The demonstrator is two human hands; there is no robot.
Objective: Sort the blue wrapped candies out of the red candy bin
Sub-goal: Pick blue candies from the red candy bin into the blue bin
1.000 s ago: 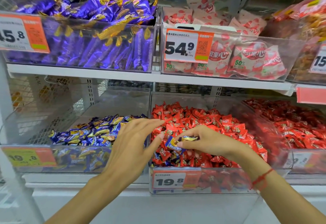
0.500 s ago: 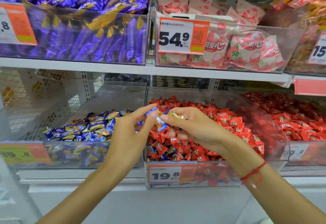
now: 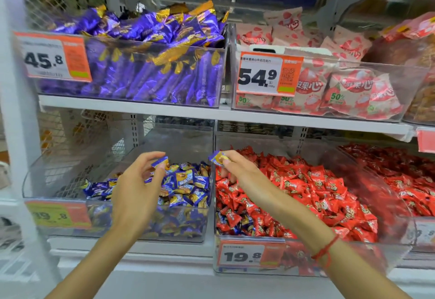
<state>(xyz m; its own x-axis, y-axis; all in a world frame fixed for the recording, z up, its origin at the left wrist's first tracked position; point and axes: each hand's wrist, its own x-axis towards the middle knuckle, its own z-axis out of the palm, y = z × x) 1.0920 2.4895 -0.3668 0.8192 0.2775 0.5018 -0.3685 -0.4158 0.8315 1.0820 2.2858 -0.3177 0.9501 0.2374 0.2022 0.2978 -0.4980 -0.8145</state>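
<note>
My left hand [image 3: 136, 190] hovers over the clear bin of blue candies [image 3: 30, 181] and pinches one blue wrapped candy [image 3: 161, 162] between thumb and fingertips. My right hand [image 3: 237, 171] is above the left edge of the red candy bin [image 3: 367, 249] and pinches another blue wrapped candy [image 3: 217, 158]. Red candies [image 3: 317, 188] fill that bin, and a few blue wrappers [image 3: 246, 223] show through its front wall near the bottom left.
A white shelf [image 3: 188, 112] runs just above both bins and carries a bin of purple packets [image 3: 150, 82] and a bin of pink packets [image 3: 329, 91]. A further bin of red candies [image 3: 400, 171] stands at the right. Price tags hang on the bin fronts.
Both hands rose out of the red pile with blue candies. My left hand then moved left over the blue bin carrying one, while my right stayed at the red bin's left edge with another.
</note>
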